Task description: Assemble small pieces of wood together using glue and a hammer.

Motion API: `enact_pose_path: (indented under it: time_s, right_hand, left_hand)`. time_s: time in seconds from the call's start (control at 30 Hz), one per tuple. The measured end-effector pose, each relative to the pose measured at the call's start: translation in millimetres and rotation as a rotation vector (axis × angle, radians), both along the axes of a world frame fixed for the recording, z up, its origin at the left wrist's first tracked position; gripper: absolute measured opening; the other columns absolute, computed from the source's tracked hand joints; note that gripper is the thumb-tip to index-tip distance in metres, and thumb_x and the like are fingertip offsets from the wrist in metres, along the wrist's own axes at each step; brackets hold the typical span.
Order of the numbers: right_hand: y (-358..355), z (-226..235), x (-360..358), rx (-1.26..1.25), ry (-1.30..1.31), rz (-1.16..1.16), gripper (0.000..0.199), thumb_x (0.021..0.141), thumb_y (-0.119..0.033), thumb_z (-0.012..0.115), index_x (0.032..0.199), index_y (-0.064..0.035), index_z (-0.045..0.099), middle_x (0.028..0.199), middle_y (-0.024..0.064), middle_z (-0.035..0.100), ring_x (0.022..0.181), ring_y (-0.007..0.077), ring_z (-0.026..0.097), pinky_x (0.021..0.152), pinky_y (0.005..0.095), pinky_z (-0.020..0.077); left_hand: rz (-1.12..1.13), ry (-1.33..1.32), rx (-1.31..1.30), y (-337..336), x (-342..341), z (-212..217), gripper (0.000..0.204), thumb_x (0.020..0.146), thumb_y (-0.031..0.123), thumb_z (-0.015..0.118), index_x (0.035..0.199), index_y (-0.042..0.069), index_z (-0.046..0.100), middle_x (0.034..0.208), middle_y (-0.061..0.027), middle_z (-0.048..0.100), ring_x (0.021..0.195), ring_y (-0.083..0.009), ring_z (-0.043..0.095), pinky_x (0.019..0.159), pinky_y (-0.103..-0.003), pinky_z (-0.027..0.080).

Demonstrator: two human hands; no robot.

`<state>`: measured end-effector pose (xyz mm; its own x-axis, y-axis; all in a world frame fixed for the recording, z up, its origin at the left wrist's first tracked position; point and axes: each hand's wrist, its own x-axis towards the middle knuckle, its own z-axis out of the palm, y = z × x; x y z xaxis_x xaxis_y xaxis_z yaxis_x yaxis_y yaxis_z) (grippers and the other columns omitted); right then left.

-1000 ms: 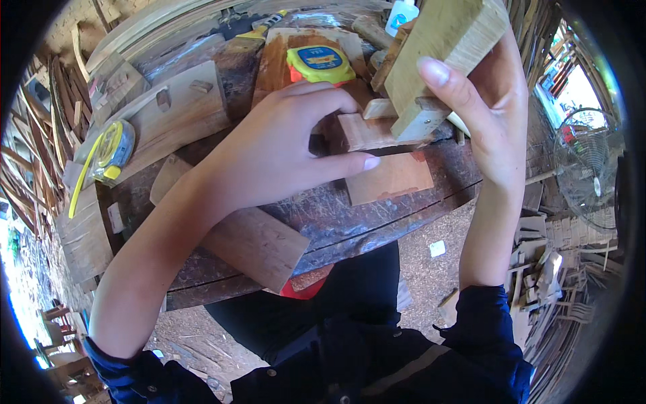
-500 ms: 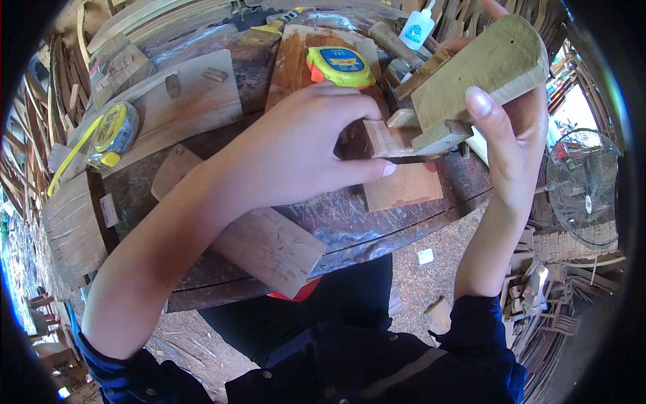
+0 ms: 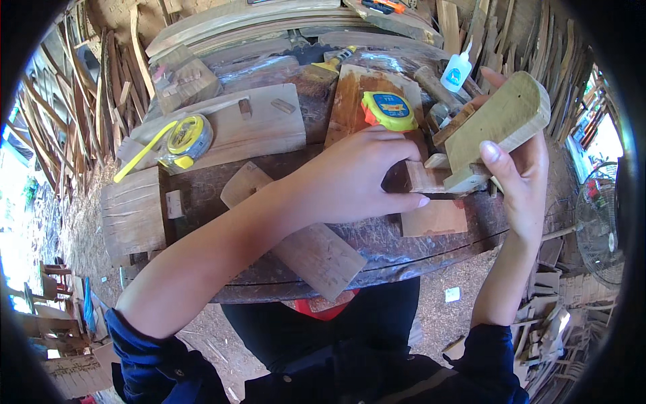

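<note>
My right hand (image 3: 521,182) is closed on a pale wooden piece (image 3: 494,124) with one rounded end and a stepped lower end, tilted above the bench. The thumb presses its near side; most fingers are hidden behind it. My left hand (image 3: 356,175) curls round a small brown wooden block (image 3: 425,177), thumb below and fingers above; the part inside the grip is hidden. The two wooden pieces meet or nearly meet; I cannot tell whether they are joined. A flat rectangular wood piece (image 3: 435,219) lies just below the left thumb.
On the dark bench (image 3: 222,293) lie two yellow tape measures (image 3: 390,112) (image 3: 190,137), a white glue bottle (image 3: 456,70), a brush (image 3: 334,59) and several boards. A board (image 3: 319,261) passes under my left forearm. A fan (image 3: 599,225) stands at right.
The whole view has shifted, so the bench and hands sit lower and further right in the picture. Both hands keep their holds, with the wooden pieces in nearly the same relation.
</note>
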<state>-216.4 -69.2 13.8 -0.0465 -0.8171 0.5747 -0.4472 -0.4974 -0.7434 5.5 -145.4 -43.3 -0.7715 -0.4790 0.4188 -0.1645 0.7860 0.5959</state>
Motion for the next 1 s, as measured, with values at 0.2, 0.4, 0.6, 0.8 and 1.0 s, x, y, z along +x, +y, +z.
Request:
enact_pose_path:
  time_s: [0.2, 0.4, 0.6, 0.8, 1.0]
  right_hand:
    - [-0.3, -0.6, -11.3, -0.025, -0.017, -0.02, 0.078, 0.087, -0.033, 0.076, 0.149, 0.0047, 0.048, 0.138, 0.0168, 0.062, 0.119, 0.0247, 0.065, 0.102, 0.0399, 0.0534]
    - [2.6, 2.0, -29.7, 0.02, 0.007, 0.025, 0.071, 0.087, -0.031, 0.075, 0.146, 0.0035, 0.053, 0.135, 0.0146, 0.064, 0.118, 0.0221, 0.064, 0.104, 0.0384, 0.0506]
    - [5.2, -2.1, -38.5, 0.004, 0.048, -0.02, 0.071, 0.087, -0.031, 0.075, 0.146, 0.002, 0.054, 0.131, 0.0129, 0.066, 0.118, 0.0209, 0.064, 0.104, 0.0378, 0.0496]
    - [1.5, -9.3, -33.3, 0.037, 0.053, 0.03, 0.069, 0.088, -0.029, 0.075, 0.147, 0.0019, 0.053, 0.128, 0.0125, 0.067, 0.117, 0.021, 0.064, 0.103, 0.0365, 0.0494]
    - [3.3, -10.1, -32.9, 0.06, -0.019, 0.018, 0.069, 0.089, -0.027, 0.075, 0.147, 0.0033, 0.051, 0.125, 0.0131, 0.066, 0.117, 0.0211, 0.063, 0.102, 0.0362, 0.0499]
  left_hand:
    - [-0.007, 0.035, -0.03, -1.4, 1.9, -2.7, 0.049, 0.085, 0.037, 0.085, 0.111, 0.0, 0.066, 0.106, -0.0165, 0.068, 0.104, -0.0321, 0.067, 0.095, -0.042, 0.052]
    - [0.004, 0.02, -0.02, -0.4, 0.9, -0.4, 0.046, 0.083, 0.034, 0.088, 0.107, 0.001, 0.067, 0.102, -0.0126, 0.068, 0.099, -0.0282, 0.067, 0.091, -0.039, 0.052]
    - [0.002, 0.014, 0.007, 0.2, -3.1, 2.7, 0.044, 0.083, 0.034, 0.088, 0.106, 0.002, 0.067, 0.101, -0.0122, 0.069, 0.1, -0.028, 0.067, 0.092, -0.039, 0.051]
    - [0.018, -0.011, 0.007, -0.5, 1.6, 2.8, 0.044, 0.083, 0.033, 0.088, 0.106, 0.001, 0.068, 0.101, -0.0124, 0.069, 0.1, -0.0284, 0.067, 0.092, -0.039, 0.052]
    - [0.015, 0.026, -0.044, -1.8, -2.4, -1.6, 0.047, 0.083, 0.034, 0.087, 0.108, 0.0, 0.067, 0.104, -0.0148, 0.068, 0.1, -0.0291, 0.067, 0.093, -0.04, 0.053]
